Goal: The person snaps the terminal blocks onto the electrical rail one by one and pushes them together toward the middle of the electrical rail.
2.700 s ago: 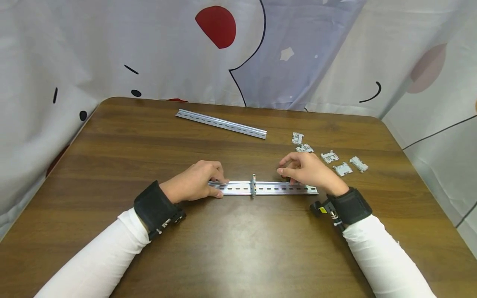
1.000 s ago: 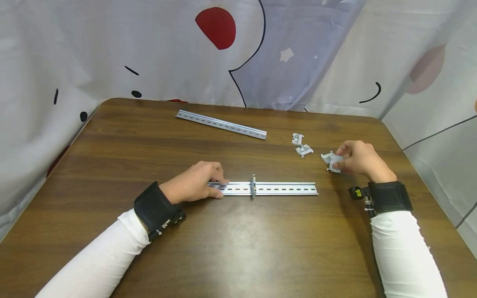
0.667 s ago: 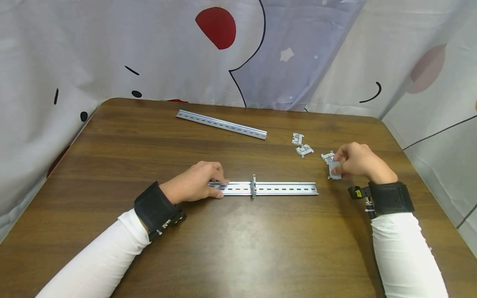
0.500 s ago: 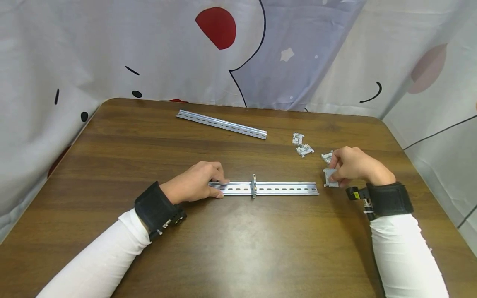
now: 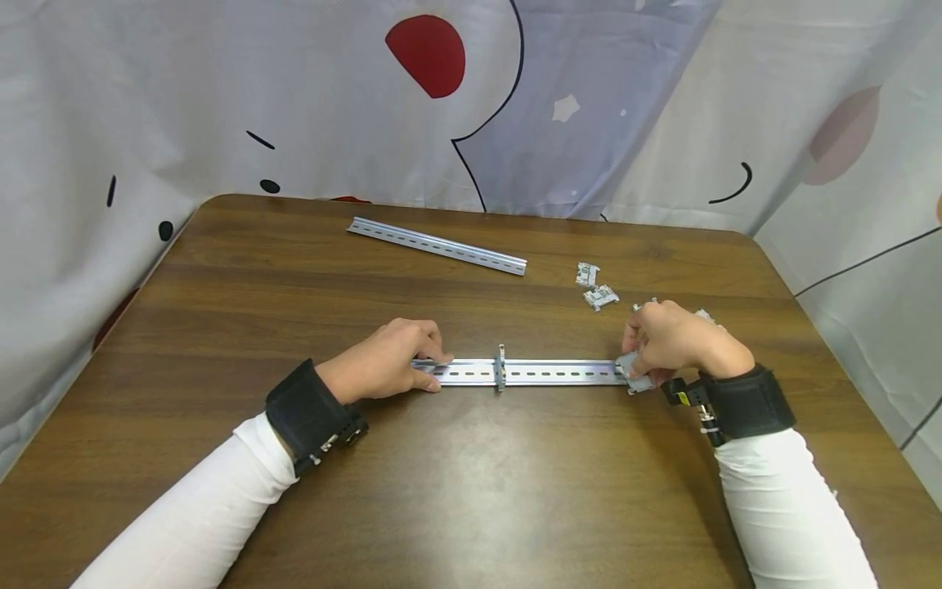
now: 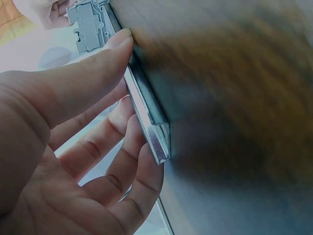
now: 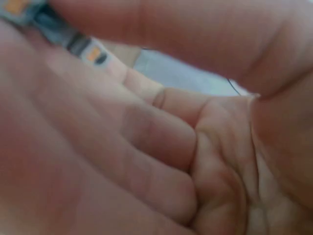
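On my view, the left hand point(image 5: 390, 360) grips the rail point(image 5: 559, 373) by its edges — the right hand point(image 5: 675, 337) pinches a block point(image 5: 634, 375) near its far end.

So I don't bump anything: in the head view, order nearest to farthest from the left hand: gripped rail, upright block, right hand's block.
1. Gripped rail: pinched by left hand.
2. Upright block: rightward, partway along the rail.
3. Block in right hand: farther right, by the rail's end.
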### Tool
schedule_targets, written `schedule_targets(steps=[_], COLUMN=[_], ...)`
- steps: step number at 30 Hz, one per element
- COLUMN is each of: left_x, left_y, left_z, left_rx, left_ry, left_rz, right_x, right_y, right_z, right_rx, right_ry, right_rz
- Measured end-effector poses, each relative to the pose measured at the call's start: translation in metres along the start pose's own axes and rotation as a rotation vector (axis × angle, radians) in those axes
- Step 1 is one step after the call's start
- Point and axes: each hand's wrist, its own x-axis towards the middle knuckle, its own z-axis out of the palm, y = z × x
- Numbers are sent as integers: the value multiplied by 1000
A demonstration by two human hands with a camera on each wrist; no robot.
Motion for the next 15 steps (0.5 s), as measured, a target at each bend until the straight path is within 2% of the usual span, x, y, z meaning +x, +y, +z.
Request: schedule_targets(steps=[6,15], left_x=[-1,0], left_y=[0,1], left_z=[-1,-1], left_rx=[3,17], left_ry=[1,-6], left_rz=[7,-7], right_x=[1,3], right_y=[-10,-20], right_z=[4,9], right_rx=[1,-119], right_ry=[58,155], right_rz=[22,-44])
